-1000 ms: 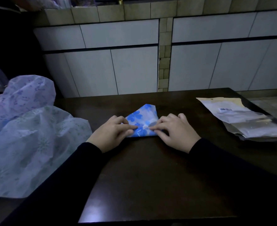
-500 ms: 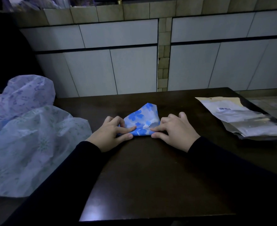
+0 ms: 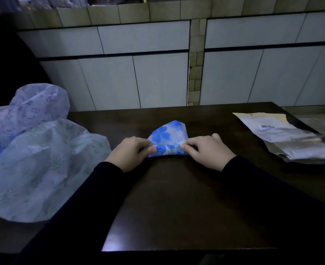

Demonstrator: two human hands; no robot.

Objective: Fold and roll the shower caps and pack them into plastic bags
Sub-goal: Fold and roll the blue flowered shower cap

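Note:
A blue flower-print shower cap [image 3: 167, 133], folded to a wedge, lies on the dark table [image 3: 177, 197] with its near edge rolled into a narrow tube. My left hand [image 3: 131, 153] pinches the left end of that roll, thumb and fingers curled round it. At the roll's right end my right hand [image 3: 205, 150] pinches it the same way. The wedge's pointed tip faces away from me. A stack of clear plastic bags [image 3: 289, 138] lies at the table's right.
A heap of loose shower caps [image 3: 35, 161], pale green and lilac prints, covers the table's left side. White tiled cabinet fronts [image 3: 158, 73] rise behind the table. The table's right edge runs just beyond the bags.
The cap's near edge has been turned over into a roll. Both hands went from pressing it flat to pinching the roll's ends.

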